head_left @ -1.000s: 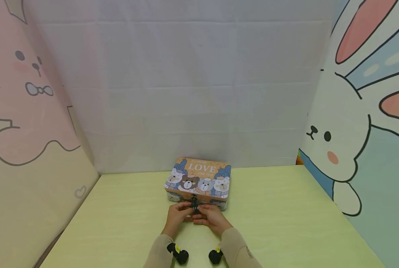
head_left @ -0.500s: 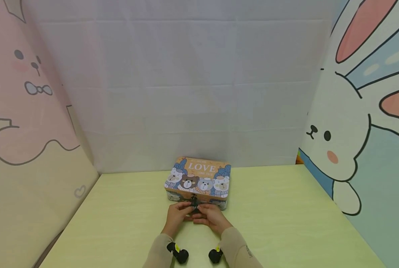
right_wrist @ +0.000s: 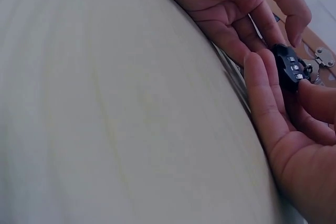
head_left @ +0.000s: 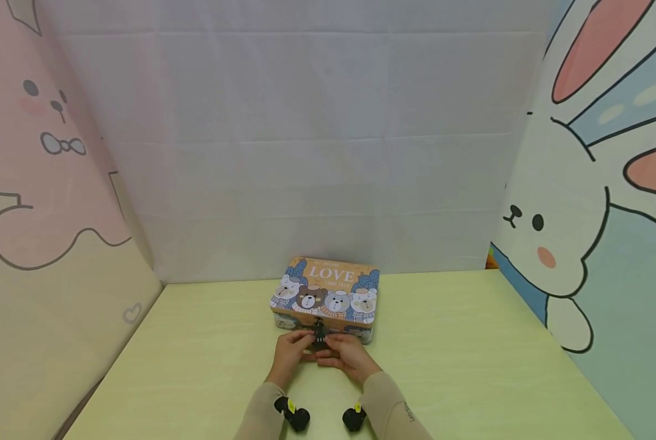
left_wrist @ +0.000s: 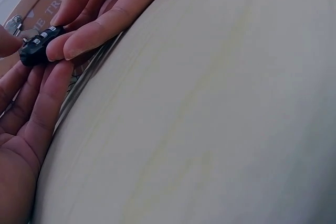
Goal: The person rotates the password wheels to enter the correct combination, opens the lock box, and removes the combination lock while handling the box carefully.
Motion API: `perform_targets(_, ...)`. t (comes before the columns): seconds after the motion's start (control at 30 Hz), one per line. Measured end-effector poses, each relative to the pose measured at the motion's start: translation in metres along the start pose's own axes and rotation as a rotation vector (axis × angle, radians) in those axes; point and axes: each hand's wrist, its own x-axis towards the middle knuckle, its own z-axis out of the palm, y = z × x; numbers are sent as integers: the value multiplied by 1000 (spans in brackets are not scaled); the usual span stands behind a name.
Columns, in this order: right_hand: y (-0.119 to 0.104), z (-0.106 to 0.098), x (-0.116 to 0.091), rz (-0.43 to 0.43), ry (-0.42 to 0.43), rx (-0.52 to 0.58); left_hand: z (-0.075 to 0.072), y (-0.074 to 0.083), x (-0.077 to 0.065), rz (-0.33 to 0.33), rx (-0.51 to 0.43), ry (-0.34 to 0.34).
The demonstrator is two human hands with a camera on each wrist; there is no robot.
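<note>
A small black combination padlock (head_left: pixel 320 334) hangs at the front latch of a rectangular tin box (head_left: pixel 328 290) printed with cartoon bears and "LOVE". Several number dials show on the padlock (right_wrist: pixel 289 69) in the right wrist view. My right hand (head_left: pixel 350 355) pinches it, with the thumb at the dials and the fingers behind. From the other side my left hand (head_left: pixel 290 357) holds the padlock's end and underside between fingers and thumb. In the left wrist view a metal latch (left_wrist: pixel 14 24) shows beside the padlock. The numbers are too small to read.
The box rests on a pale yellow-green table (head_left: pixel 443 342), near the white backdrop (head_left: pixel 305 153). Side panels with a cartoon rabbit (head_left: pixel 559 232) and a pink animal (head_left: pixel 47 183) flank the table. Black wrist cameras (head_left: pixel 299 418) sit at both sleeves.
Both hands stay at the padlock with at most tiny finger movement. The box stays in place; the head view shifts very slightly.
</note>
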Motion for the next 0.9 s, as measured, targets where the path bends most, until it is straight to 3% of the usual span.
perform_targets(0.1,-1,1,-1,3,-1,-2,1,14,-8,-9,-6,-4)
perform_targets(0.2,-1,1,-2,1,-7,-6,0,15,-8,-22,-18,-15)
perform_targets(0.33,-1,0,-2,-5,-16,-9,0,2,-1,-31,-36,-14)
perform_targets(0.67,0,-1,-1,-14,-17,-1,-1,15,-7,-30,-44,-53)
perform_targets(0.9,-1,0,-2,-23,-24,-6,-2,2,-1,-12,-26,-49)
